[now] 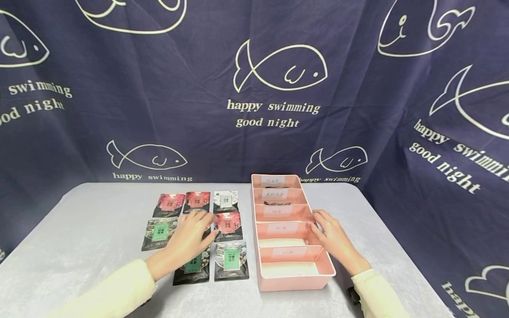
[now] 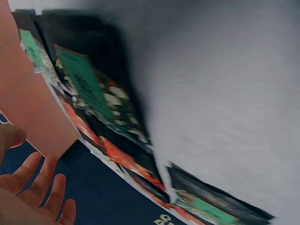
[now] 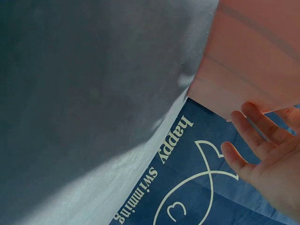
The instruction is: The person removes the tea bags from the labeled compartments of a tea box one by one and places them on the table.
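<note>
My left hand (image 1: 195,232) hovers over tea packets at the left, fingers apart and relaxed, with nothing in them; it hides part of the group. Beside its fingertips lies a red tea packet (image 1: 228,223), with a white tea packet (image 1: 226,201) behind. Closer to me are a green-labelled tea packet (image 1: 231,260) and a darker green-labelled one (image 1: 192,265). My right hand (image 1: 336,238) holds the right rim of a pink divided box (image 1: 294,282), thumb over the rim and fingers against the outer wall (image 3: 225,89).
Two more red packets (image 1: 171,203) lie at the back left, above another green packet (image 1: 159,232). Paper labels mark the box's compartments; dark packets (image 1: 277,203) show in the rear ones, while the front two show bare floors. A dark blue curtain (image 1: 214,145) hangs behind the grey table (image 1: 99,212).
</note>
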Available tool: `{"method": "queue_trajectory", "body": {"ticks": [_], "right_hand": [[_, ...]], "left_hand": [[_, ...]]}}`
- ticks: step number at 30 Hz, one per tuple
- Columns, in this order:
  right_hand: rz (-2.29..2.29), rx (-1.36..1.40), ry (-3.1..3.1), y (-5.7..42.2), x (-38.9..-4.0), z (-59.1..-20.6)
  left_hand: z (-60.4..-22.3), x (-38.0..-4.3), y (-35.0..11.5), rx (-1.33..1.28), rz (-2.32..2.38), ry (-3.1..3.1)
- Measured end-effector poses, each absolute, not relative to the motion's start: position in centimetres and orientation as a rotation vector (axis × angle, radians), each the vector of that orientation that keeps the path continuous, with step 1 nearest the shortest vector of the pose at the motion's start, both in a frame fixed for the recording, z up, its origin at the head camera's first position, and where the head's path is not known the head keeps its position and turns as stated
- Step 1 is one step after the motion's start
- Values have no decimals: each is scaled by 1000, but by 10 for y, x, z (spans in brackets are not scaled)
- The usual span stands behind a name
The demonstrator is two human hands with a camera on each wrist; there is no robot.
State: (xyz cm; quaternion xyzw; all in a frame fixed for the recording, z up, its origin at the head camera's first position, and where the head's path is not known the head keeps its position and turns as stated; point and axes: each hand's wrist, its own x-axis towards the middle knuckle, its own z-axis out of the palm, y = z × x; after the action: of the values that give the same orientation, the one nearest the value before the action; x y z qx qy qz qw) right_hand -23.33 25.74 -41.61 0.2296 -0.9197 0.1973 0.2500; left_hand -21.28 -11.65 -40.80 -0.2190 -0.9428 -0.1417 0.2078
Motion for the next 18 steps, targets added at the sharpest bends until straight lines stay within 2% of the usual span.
{"method": "queue_trajectory", "body": {"ticks": [18], "right_hand": [[502, 615, -2532, 258, -233, -416]], "left_hand": [[-395, -257, -55, -741, -502, -2518]]}}
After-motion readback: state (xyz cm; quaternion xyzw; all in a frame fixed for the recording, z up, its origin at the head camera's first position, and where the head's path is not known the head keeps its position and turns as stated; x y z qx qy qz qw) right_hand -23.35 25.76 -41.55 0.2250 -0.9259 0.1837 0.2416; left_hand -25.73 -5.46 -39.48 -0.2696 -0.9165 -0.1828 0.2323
